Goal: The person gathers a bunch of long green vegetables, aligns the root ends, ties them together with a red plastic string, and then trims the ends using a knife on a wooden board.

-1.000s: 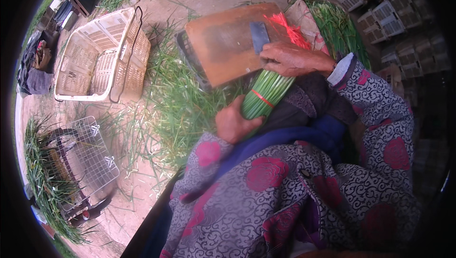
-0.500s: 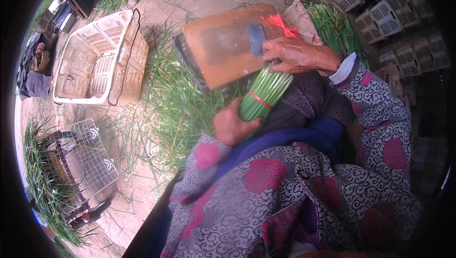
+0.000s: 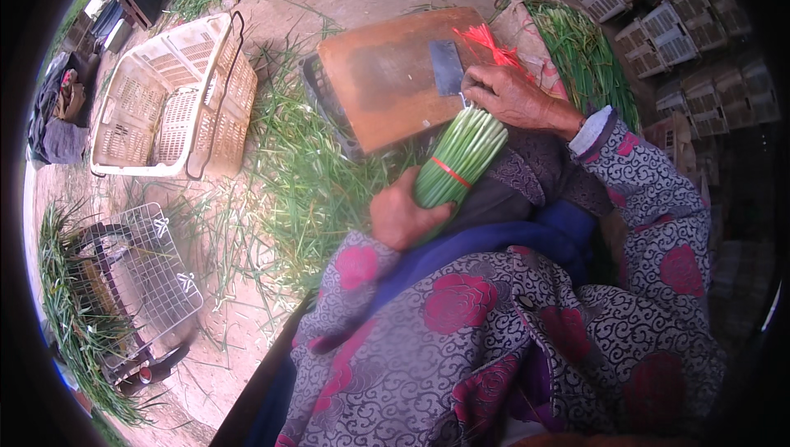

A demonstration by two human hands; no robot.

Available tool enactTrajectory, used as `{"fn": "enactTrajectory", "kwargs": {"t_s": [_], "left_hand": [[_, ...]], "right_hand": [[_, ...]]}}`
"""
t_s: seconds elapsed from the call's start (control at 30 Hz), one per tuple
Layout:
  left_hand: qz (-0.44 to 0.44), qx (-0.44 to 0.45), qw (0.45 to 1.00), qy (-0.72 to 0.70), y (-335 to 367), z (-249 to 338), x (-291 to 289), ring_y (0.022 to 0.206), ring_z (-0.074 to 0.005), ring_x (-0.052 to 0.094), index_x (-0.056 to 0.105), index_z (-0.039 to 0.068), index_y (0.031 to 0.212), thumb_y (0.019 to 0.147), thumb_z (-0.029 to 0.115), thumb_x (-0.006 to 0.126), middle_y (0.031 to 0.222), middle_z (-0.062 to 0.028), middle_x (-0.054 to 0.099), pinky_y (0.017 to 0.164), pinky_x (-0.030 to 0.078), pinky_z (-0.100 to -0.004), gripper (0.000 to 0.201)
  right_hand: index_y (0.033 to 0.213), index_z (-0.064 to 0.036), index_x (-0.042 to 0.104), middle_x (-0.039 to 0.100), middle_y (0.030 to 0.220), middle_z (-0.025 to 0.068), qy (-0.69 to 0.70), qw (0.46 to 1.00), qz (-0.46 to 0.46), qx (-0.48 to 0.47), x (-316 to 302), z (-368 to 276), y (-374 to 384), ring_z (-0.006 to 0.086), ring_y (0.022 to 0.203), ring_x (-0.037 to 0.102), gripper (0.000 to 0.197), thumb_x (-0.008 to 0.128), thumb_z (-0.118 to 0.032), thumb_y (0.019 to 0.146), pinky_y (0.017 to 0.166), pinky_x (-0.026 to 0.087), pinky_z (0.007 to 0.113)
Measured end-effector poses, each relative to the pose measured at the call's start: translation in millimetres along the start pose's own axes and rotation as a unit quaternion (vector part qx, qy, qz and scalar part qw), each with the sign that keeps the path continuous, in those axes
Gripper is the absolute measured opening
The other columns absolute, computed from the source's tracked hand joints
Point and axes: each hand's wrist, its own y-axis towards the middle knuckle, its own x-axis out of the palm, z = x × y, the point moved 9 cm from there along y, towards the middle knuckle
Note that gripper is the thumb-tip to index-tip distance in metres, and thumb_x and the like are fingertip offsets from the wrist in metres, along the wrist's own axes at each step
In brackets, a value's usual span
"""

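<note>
My left hand (image 3: 406, 215) is wrapped round a bundle of garlic chives (image 3: 461, 151) on my lap. The pale cut ends point up and away, and a red band (image 3: 449, 172) circles the stalks. My right hand (image 3: 514, 98) is closed just above those ends, with fingertips pinched at the nearest ones. Whatever lies between them is too small to make out. Beyond the bundle a brown board (image 3: 378, 77) rests on a dark crate. A flat grey rectangular plate (image 3: 445, 67) and a bunch of red ties (image 3: 492, 42) lie on it.
Loose green leaves (image 3: 321, 192) litter the floor left of the board. An off-white plastic basket (image 3: 220, 130) stands further left, near a wire rack (image 3: 156, 270) with greens beside it. More chives (image 3: 576, 48) lie on a sack at the right. Stacked crates (image 3: 671, 32) stand behind.
My right hand has lifted slightly off the cut ends and shifted a little to the right, showing more of the pale tips. The left hand and the bundle stay in place.
</note>
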Motion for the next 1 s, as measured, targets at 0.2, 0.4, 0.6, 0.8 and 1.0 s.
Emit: {"fn": "enactTrajectory", "kwargs": {"t_s": [0.2,0.4,0.6,0.8,1.0], "left_hand": [[-0.003,0.002,1.000,0.004,1,0,3,0.084,-0.0397,0.072,0.062,0.006,0.124,0.066,0.048,0.081,0.096,-0.0225,0.073,0.078,0.058,-0.0465,0.074],[-0.007,-0.001,1.000,0.009,1,0,2,0.084,-0.0397,0.072,0.062,0.006,0.125,0.067,0.049,0.081,0.096,-0.0229,0.072,0.078,0.057,-0.0468,0.075],[-0.005,-0.003,1.000,0.027,0,0,3,0.082,-0.0403,0.072,0.061,0.007,0.125,0.066,0.049,0.081,0.095,-0.0228,0.072,0.076,0.057,-0.0470,0.075],[-0.002,0.009,1.000,0.019,1,1,4,0.083,-0.0405,0.071,0.061,0.007,0.126,0.067,0.050,0.081,0.095,-0.0227,0.072,0.076,0.057,-0.0472,0.076],[-0.006,0.002,1.000,0.023,0,-2,2,0.085,-0.0402,0.071,0.061,0.008,0.127,0.067,0.050,0.081,0.096,-0.0224,0.072,0.078,0.057,-0.0473,0.075]], "right_hand": [[0.107,-0.0006,0.063,0.058,0.088,-0.0010,0.151,0.983,0.085,0.053,-36,25,14,0.0063,0.078,0.058,0.013,0.060,-0.004,0.095,0.068,0.050,0.024],[0.089,0.0017,0.069,0.063,0.084,0.0153,-0.014,0.988,-0.114,-0.106,2,-41,8,0.0282,0.079,0.064,0.011,0.063,-0.008,0.087,0.071,0.050,0.039],[0.076,0.0026,0.064,0.060,0.073,0.0260,-0.125,0.968,-0.129,-0.176,20,-52,6,0.0425,0.069,0.062,0.020,0.061,-0.016,0.083,0.063,0.046,0.050],[0.097,-0.0003,0.059,0.056,0.089,0.0156,-0.176,0.971,-0.024,-0.158,10,-30,2,0.0377,0.086,0.059,0.016,0.061,-0.016,0.092,0.075,0.047,0.047],[0.087,0.0023,0.064,0.066,0.086,0.0235,-0.079,0.976,-0.085,-0.182,-2,-68,2,0.0421,0.082,0.063,0.020,0.059,-0.017,0.090,0.070,0.047,0.050]]}}
